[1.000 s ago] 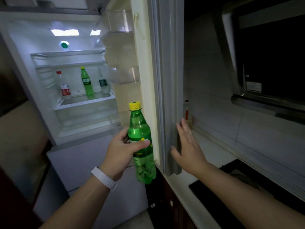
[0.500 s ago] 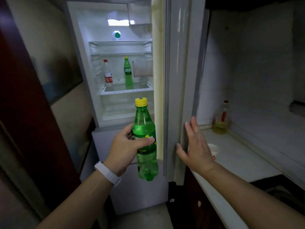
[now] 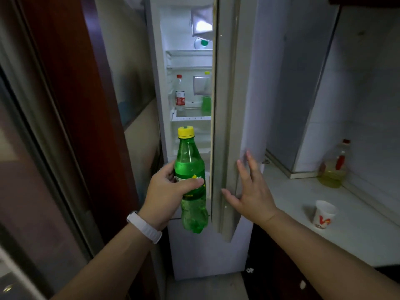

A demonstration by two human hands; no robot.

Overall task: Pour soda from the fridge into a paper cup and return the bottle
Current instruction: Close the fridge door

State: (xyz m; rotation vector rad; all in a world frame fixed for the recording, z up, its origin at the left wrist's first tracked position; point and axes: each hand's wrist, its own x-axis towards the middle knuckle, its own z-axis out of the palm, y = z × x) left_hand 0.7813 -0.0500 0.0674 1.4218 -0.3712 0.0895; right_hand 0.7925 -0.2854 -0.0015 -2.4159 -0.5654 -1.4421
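Pale counter (image 3: pixel 357 239) runs right of the part-open fridge (image 3: pixel 158 105). Left hand (image 3: pixel 166 191) wraps the upright soda bottle (image 3: pixel 190 167) at its label, before the opening. Right hand (image 3: pixel 251 191), fingers straight and spread, lies flat on the fridge door (image 3: pixel 227 126). Paper cup (image 3: pixel 323 214) stands mid-counter. The door's edge half hides a green shelf bottle (image 3: pixel 206 105).

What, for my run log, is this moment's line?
left hand: holds soda bottle | right hand: on fridge door | paper cup: on counter
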